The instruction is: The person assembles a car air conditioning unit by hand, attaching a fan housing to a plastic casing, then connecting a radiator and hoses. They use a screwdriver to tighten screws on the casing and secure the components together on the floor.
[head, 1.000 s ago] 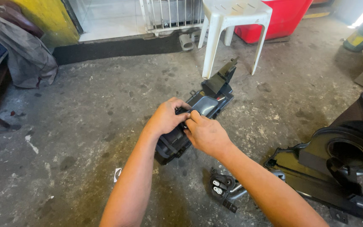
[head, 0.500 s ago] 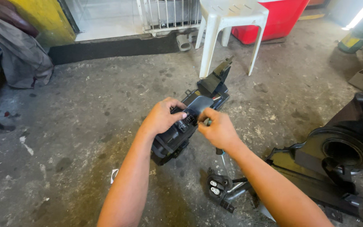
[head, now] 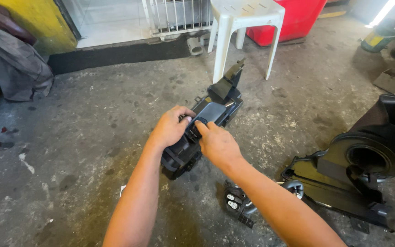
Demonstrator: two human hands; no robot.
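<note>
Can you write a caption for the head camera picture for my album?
Both hands, left hand and right hand, grip a black plastic housing over a concrete floor.

Two hands, one black housing, one white plastic chair, one red bin, one blower casing

Both hands meet on a long black plastic housing lying on the stained concrete floor. The left hand grips its left side; the right hand presses on a small dark part on top, fingertips touching (probably a switch block, hard to tell). A black connector piece lies nearer. A round black blower casing sits right, a white plastic chair farther off.
</note>
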